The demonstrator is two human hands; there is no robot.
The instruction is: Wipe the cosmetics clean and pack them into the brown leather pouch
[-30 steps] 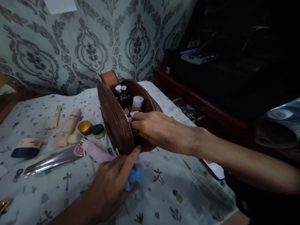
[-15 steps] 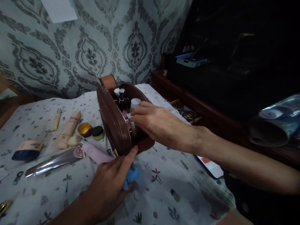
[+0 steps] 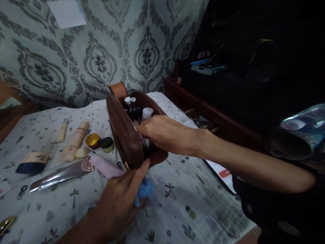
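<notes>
A brown cosmetic bag stands unzipped on the bed, with dark bottles and a white-capped bottle upright inside. My right hand reaches into its opening with fingers curled down; the fingertips and whatever they grip are hidden behind the zipper edge. My left hand is closed around a crumpled blue cloth, its index finger against the bag's near bottom end. Just beyond that hand lies a pale pink tube, partly covered by it.
Left of the bag lie a shiny silver-pink tube, a beige tube, a gold-lidded jar, a dark-lidded jar and a navy-and-beige container. A phone-like device sits under my right forearm. A clear plastic bottle is at far right.
My right hand has gone deeper into the bag, and the small white thing at its fingertips is out of sight. My left hand keeps its place with the cloth.
</notes>
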